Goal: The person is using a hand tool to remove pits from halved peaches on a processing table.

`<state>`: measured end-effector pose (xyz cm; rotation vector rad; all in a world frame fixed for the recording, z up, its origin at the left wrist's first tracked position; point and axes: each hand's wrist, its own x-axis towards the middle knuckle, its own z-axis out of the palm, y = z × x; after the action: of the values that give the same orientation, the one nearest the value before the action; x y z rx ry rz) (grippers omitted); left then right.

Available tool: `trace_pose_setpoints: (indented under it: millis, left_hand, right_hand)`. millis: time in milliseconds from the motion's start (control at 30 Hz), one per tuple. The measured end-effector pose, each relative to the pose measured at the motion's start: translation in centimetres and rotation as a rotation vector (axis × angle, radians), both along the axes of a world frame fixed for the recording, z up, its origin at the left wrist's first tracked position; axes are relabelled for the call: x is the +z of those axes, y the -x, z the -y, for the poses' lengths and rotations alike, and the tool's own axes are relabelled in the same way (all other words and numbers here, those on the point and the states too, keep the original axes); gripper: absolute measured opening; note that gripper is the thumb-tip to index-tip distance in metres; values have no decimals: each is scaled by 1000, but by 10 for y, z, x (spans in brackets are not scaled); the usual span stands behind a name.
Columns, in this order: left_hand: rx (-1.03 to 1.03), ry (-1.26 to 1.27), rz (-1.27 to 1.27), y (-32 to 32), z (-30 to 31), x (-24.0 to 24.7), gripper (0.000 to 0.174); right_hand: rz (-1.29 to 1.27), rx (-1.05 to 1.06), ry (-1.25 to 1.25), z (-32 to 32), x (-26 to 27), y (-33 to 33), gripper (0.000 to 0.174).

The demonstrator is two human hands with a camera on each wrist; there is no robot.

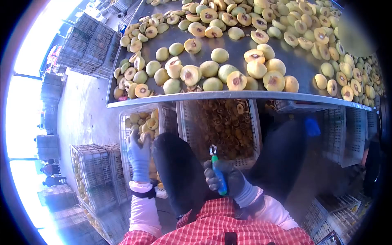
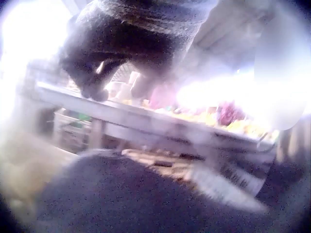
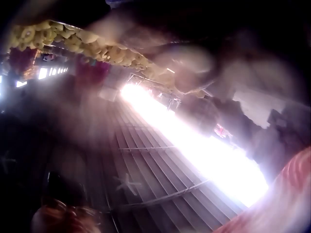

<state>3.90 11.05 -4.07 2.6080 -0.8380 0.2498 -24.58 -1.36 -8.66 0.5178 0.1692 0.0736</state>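
Note:
My right hand (image 1: 230, 179), in a dark-palmed glove, grips a fruit corer (image 1: 219, 175) by its blue and green handle, the metal loop tip pointing up and away from me. My gloved left hand (image 1: 139, 154) is over the near edge of a white crate (image 1: 123, 122) of halved yellow peaches (image 1: 141, 122), at the left of my knee. In the left wrist view the left hand (image 2: 131, 39) shows dark against the light, a gap between thumb and fingers and nothing seen in it. The right wrist view is blurred and does not show the corer clearly.
A metal table (image 1: 196, 97) ahead carries many halved peaches (image 1: 190, 75), several close to its raised front edge. Below it, between my knees, stands a crate (image 1: 254, 126) of brown pits and scraps (image 1: 228, 130). Stacked crates (image 1: 98, 175) stand at the left; another crate (image 1: 345, 134) is at the right.

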Motion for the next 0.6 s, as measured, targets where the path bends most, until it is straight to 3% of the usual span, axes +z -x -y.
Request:
trace_pose_setpoints:
  millis: [33, 100, 200, 267, 333, 400, 433, 500, 533, 600]
  left_hand:
    - [-59, 144, -161, 24, 41, 27, 38]
    - [-281, 155, -83, 17, 92, 27, 34]
    - [-195, -158, 138, -5, 169, 28, 50]
    - [-130, -527, -29, -38, 206, 7, 61]
    - [-203, -701, -122, -67, 225, -5, 66]
    - [-350, -649, -184, -77, 227, 0, 72]
    - [-439, -514, -261, -78, 221, 2, 67]
    - [-550, 242, -875, -52, 200, 6, 55]
    - [-512, 442, -1146, -33, 182, 17, 51]
    - [-497, 661, -1357, 18, 158, 24, 59]
  right_hand:
    - [-26, 2, 99, 1, 9, -4, 31]
    - [-56, -3, 203, 5, 10, -7, 31]
    - [-82, -73, 228, 10, -1, -7, 32]
    - [-123, -141, 274, 16, -3, -4, 32]
    - [-265, -150, 397, 19, -9, -4, 33]
    - [-405, -154, 509, 18, -14, -4, 33]
    - [-432, -171, 508, 18, -14, -3, 34]
    - [-486, -212, 507, 23, -10, -3, 34]
    - [-514, -225, 563, 27, -3, -4, 33]
    - [-559, -227, 681, 38, 18, -6, 32]
